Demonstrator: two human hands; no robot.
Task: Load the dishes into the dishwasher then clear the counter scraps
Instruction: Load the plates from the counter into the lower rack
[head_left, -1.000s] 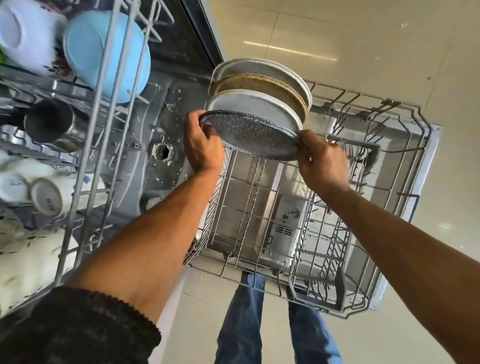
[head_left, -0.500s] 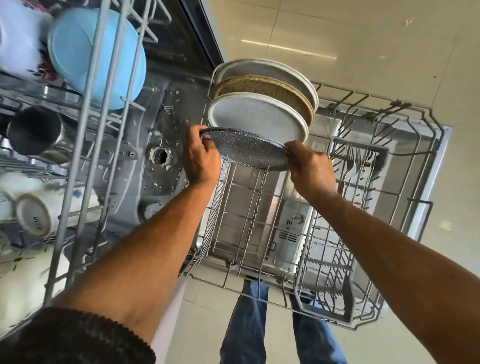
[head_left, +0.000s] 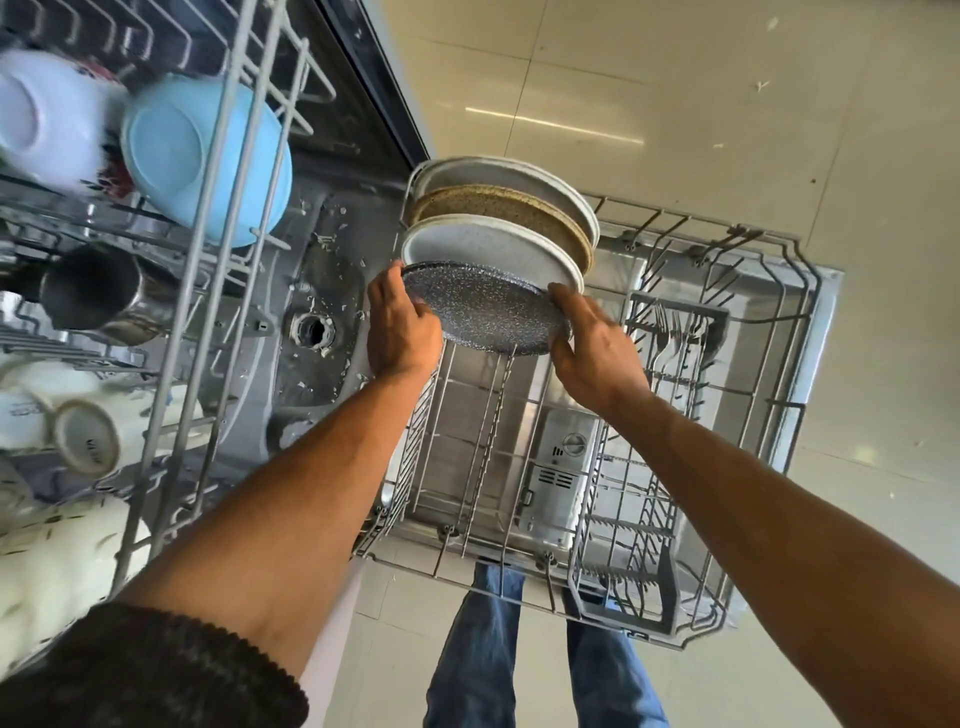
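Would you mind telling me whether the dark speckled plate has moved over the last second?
Yes. The dark speckled plate has come down toward the lower rack, closing against the white plate already standing there.

You are standing in a home kitchen, bent over an open dishwasher. Its lower rack (head_left: 613, 467) is pulled out over the door, where the detergent dispenser (head_left: 563, 467) shows through the wires, and plates (head_left: 498, 234) stand on edge in its tines beside a cutlery basket holding forks (head_left: 670, 332). The upper rack (head_left: 208, 260) carries a blue bowl (head_left: 202, 156), a steel cup (head_left: 98, 291) and mugs (head_left: 78, 431). Beneath you lies a glossy cream tiled floor (head_left: 675, 78).
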